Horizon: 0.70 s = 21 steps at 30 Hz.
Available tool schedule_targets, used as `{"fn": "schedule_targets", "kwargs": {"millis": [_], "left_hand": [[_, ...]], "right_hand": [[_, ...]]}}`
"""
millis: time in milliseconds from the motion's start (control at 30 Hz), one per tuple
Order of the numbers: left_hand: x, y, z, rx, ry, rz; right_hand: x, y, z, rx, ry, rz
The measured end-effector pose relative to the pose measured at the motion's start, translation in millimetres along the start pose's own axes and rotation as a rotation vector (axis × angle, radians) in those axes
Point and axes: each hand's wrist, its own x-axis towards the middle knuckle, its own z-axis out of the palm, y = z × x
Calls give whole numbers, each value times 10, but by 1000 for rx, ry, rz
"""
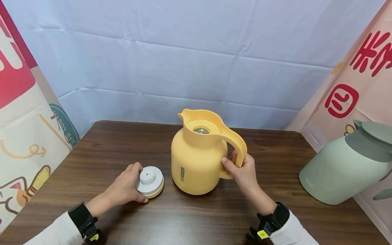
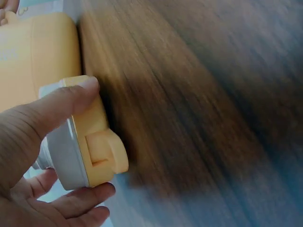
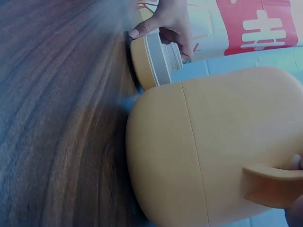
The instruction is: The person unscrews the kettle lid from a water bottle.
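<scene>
A yellow vacuum jug (image 1: 197,160) stands upright on the brown table, its mouth uncovered and its spout pointing left. My right hand (image 1: 243,170) grips the lower part of the jug's handle, with the thumb against the jug's side. To the left of the jug lies its lid (image 1: 150,182), upside down with the grey-white stopper facing up. My left hand (image 1: 127,185) holds the lid by its edge. In the left wrist view, thumb and fingers sit on opposite sides of the lid (image 2: 90,137), and a yellow tab shows on its rim.
A light green jug (image 1: 346,166) with a darker green top stands at the table's right side. The wooden table (image 1: 190,217) ends at a pale blue cloth (image 1: 183,61) behind. Printed cloths hang at the left (image 1: 27,136) and right (image 1: 346,78).
</scene>
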Motion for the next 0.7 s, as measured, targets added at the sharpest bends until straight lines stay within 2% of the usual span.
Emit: {"fn": "schedule_targets", "kwargs": {"millis": [200, 433, 600, 700], "left_hand": [[-11, -4, 4, 9, -1, 0], [9, 17, -6, -3, -32, -39], [97, 24, -2, -4, -37, -65], [183, 24, 4, -6, -44, -93]], "right_hand": [[-14, -21, 8, -8, -17, 12], [-15, -31, 1, -42, -17, 40], [10, -12, 8, -95, -14, 21], [50, -88, 67, -128, 1, 25]]}}
